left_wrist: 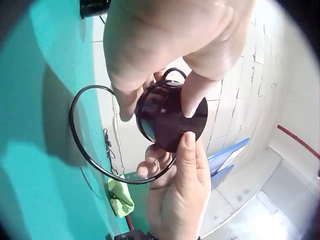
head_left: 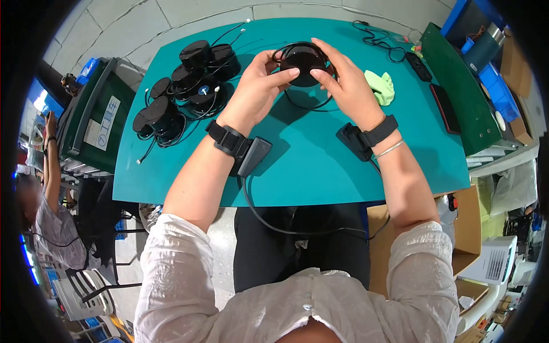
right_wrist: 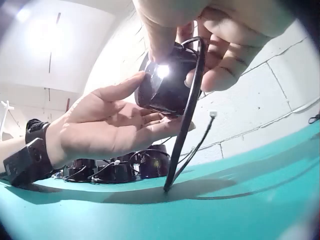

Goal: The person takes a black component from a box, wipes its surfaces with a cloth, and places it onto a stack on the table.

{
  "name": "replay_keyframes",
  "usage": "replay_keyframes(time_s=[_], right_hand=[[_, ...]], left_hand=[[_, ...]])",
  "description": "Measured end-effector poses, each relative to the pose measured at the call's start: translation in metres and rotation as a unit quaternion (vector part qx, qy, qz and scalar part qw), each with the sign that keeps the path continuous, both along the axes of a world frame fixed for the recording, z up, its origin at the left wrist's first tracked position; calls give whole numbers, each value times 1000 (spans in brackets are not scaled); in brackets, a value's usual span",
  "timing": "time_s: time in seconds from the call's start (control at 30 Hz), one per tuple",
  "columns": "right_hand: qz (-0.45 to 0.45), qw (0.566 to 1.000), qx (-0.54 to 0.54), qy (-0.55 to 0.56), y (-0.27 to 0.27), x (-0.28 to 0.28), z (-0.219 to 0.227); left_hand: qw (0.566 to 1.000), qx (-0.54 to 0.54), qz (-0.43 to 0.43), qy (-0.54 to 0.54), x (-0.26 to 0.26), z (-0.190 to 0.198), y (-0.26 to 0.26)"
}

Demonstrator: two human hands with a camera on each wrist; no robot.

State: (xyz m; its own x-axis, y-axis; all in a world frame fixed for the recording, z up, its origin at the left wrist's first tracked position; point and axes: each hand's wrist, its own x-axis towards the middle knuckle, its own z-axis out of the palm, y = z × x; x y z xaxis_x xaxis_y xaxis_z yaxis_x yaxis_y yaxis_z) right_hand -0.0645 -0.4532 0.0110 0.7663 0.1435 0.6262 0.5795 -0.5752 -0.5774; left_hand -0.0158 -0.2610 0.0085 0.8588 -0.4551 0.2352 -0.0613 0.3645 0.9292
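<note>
Both hands hold a glossy black round part [head_left: 303, 64] above the teal table, with its flat dark face [left_wrist: 182, 117] turned toward the body. The left hand [head_left: 255, 86] grips its left side, thumb on the face and fingers around the edge. On the opposite side the right hand [head_left: 347, 86] pinches it, thumb near the left thumb. A black cable [left_wrist: 82, 145] loops down from the part; in the right wrist view the cable [right_wrist: 186, 120] hangs toward the table and a small white connector [right_wrist: 213, 114] shows at a cable end.
Several similar black parts with cables [head_left: 194, 54] are grouped on the table's left side. A light green cloth [head_left: 380, 87], a power strip [head_left: 418, 67], a red-edged dark item [head_left: 445, 108] and a thin black cable [head_left: 377, 39] lie at the right. Another person's arm [head_left: 52, 166] shows far left.
</note>
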Motion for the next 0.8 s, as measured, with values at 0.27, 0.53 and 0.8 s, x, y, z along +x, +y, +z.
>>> replay_keyframes(time_s=[0.27,0.53,0.8], right_hand=[[9,994,-110,17,-4,1,-1],[-19,1000,-12,20,-5,0,5],[15,998,44,43,-2,-2,-2]], left_hand=[[943,237,60,-228,0,15,9],[999,-28,-9,39,5,2,3],[999,8,-13,40,-5,-1,-6]])
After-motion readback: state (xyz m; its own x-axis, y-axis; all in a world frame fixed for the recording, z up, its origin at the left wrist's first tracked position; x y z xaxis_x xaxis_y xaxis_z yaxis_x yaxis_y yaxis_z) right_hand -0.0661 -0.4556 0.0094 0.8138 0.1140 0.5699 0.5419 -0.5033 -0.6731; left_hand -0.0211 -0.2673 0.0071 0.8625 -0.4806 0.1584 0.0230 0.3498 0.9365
